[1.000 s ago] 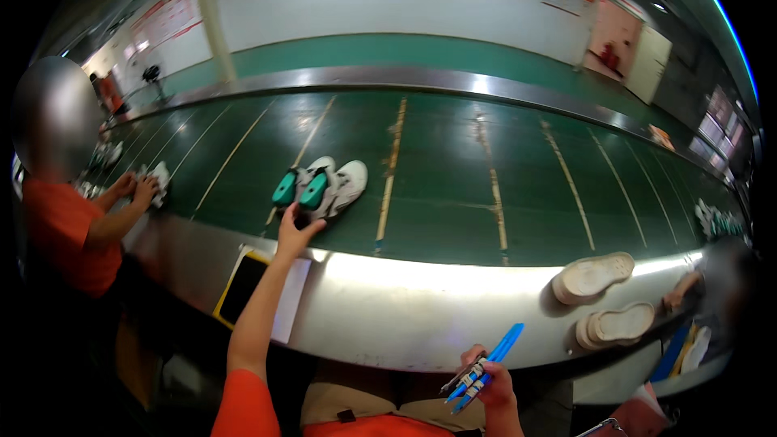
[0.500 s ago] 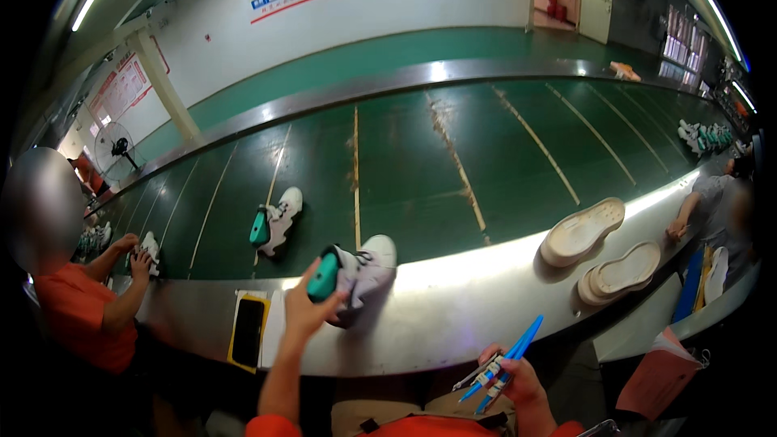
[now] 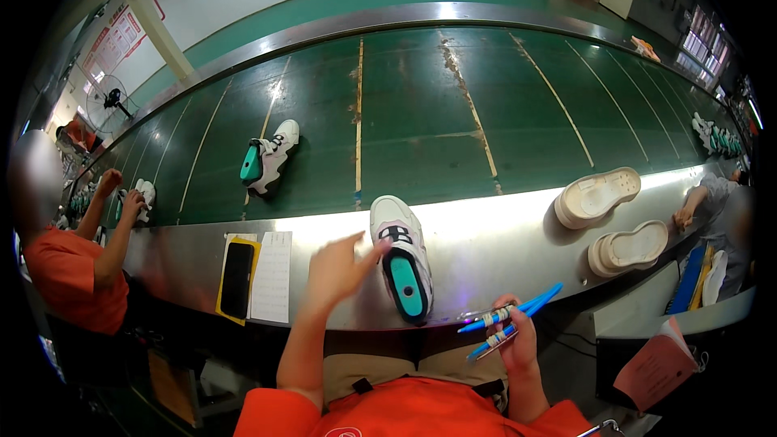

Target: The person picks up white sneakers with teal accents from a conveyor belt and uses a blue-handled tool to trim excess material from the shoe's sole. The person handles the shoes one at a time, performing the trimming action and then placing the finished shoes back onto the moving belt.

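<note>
one white shoe (image 3: pixel 399 235) with a teal insert (image 3: pixel 406 285) in its opening rests on the metal ledge (image 3: pixel 494 239) in front of the wearer. its toe points away, toward the green belt (image 3: pixel 421 113), and its heel lies at the ledge's near edge; the long axis runs almost straight outward, leaning a little left at the toe. the left hand (image 3: pixel 336 275) is at the shoe's left side, thumb and forefinger spread apart, the thumb tip by the straps; whether it touches them i cannot tell. the right hand (image 3: pixel 520 338), right of the heel, has its fingers clamped around blue pens (image 3: pixel 541 299) wrapped with pale bands, their tips pointing left toward the heel.

on the belt, up and left, a second shoe (image 3: pixel 279 160) aims its toe away and to the right. the left hand stands between the first shoe and a white sheet (image 3: pixel 271 279), which lies beside a black phone (image 3: pixel 236 279) on a yellow-edged pad. to the right, two cream soles (image 3: pixel 599 197) occupy the ledge. farther left, a co-worker in orange (image 3: pixel 77 275) handles another shoe (image 3: pixel 146 194).
</note>
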Demonstrator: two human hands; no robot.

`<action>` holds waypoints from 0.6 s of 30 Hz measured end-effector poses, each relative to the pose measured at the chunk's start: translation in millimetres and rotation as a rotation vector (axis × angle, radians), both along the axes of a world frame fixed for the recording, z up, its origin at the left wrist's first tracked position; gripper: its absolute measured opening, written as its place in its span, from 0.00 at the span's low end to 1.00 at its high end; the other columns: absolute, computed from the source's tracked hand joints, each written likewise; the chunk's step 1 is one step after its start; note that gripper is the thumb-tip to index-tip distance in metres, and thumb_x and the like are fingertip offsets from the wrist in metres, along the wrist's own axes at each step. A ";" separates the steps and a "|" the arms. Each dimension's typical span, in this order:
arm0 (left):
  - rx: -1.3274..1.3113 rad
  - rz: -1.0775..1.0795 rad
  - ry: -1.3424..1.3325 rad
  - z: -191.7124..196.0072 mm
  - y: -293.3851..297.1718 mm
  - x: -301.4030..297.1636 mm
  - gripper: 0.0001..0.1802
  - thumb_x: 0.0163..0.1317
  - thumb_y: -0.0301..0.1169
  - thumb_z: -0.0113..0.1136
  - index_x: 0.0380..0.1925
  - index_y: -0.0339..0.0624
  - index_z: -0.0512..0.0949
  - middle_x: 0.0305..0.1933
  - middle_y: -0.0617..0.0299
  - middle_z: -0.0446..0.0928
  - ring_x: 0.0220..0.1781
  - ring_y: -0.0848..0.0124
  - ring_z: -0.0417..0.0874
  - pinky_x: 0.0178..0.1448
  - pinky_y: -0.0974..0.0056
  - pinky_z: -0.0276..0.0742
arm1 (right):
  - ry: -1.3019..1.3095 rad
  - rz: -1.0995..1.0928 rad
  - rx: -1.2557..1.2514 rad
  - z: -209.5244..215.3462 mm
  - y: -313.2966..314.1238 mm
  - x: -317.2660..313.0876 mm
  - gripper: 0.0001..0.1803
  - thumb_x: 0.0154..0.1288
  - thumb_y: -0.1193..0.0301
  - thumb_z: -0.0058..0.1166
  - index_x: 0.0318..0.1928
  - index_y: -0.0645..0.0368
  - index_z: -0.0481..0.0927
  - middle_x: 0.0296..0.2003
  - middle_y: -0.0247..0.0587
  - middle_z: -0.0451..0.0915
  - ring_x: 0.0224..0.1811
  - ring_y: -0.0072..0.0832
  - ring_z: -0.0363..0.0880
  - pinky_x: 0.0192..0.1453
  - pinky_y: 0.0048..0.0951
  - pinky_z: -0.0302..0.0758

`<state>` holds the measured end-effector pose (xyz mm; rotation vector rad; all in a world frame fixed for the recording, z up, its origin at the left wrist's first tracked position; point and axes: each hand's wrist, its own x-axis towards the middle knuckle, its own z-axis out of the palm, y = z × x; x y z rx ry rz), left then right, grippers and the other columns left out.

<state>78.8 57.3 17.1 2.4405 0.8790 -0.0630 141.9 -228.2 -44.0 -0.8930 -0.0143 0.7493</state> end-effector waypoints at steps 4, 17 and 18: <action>0.201 -0.048 -0.152 -91.1 65.9 54.6 0.35 0.53 0.57 0.52 0.44 0.33 0.75 0.35 0.48 0.79 0.37 0.55 0.80 0.49 0.58 0.72 | -0.014 -0.101 -0.016 -11.8 12.8 2.7 0.10 0.62 0.63 0.45 0.39 0.55 0.67 0.21 0.28 0.64 0.21 0.14 0.62 0.20 0.16 0.61; -0.561 -0.206 -1.019 26.3 -63.8 12.2 0.19 0.39 0.21 0.71 0.34 0.36 0.76 0.39 0.56 0.79 0.41 0.73 0.80 0.46 0.69 0.76 | -0.384 -0.381 -0.020 36.1 32.7 15.2 0.21 0.50 0.71 0.52 0.46 0.58 0.63 0.27 0.30 0.63 0.22 0.15 0.63 0.13 0.13 0.63; -0.513 -0.218 -1.029 28.0 -68.7 9.5 0.21 0.38 0.23 0.72 0.36 0.36 0.78 0.37 0.56 0.80 0.38 0.72 0.81 0.43 0.70 0.77 | -0.471 -0.380 0.003 42.2 32.5 17.1 0.23 0.52 0.70 0.53 0.46 0.57 0.60 0.28 0.34 0.63 0.21 0.17 0.65 0.12 0.19 0.68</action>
